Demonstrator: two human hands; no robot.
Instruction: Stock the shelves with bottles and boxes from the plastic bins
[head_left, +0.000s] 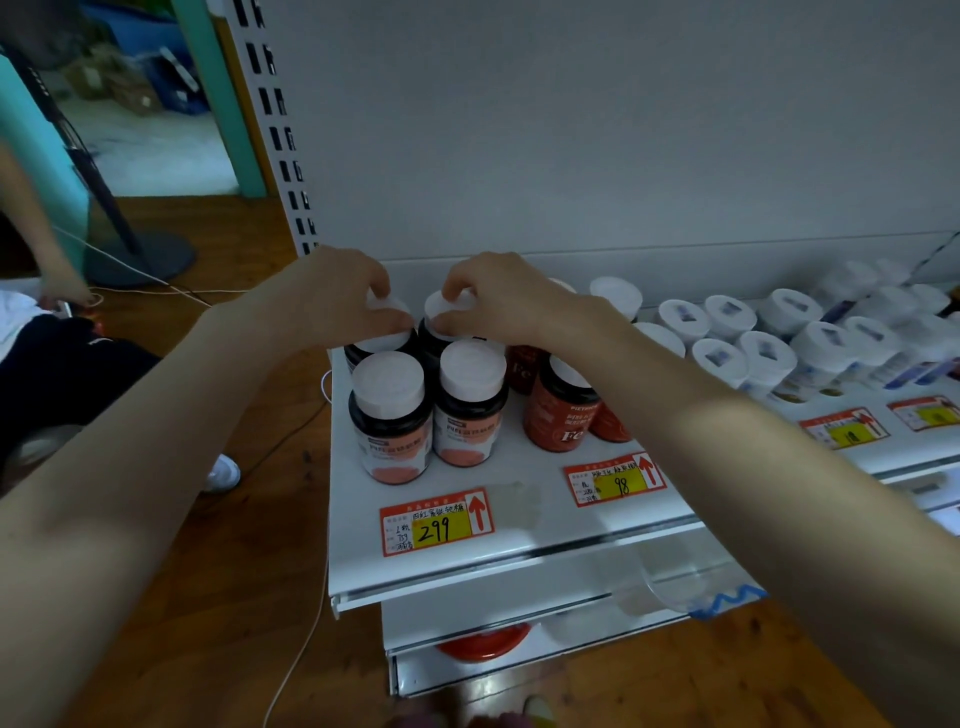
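On the white shelf (524, 525) stand dark bottles with white caps and orange labels. My left hand (332, 296) grips the cap of the back left bottle (382, 340). My right hand (498, 299) grips the cap of the back right bottle (439, 314) beside it. Two more of the same bottles stand in front, one on the left (390, 415) and one on the right (470, 402). Both held bottles stand on the shelf, largely hidden behind the front pair.
Red bottles marked Fe (558, 410) stand to the right, then several white-capped jars (769, 348). Price tags 299 (436, 522) and 98 (615, 478) lie on the shelf front. A second person (62, 291) crouches at left by a fan base (140, 257). Cables cross the wooden floor.
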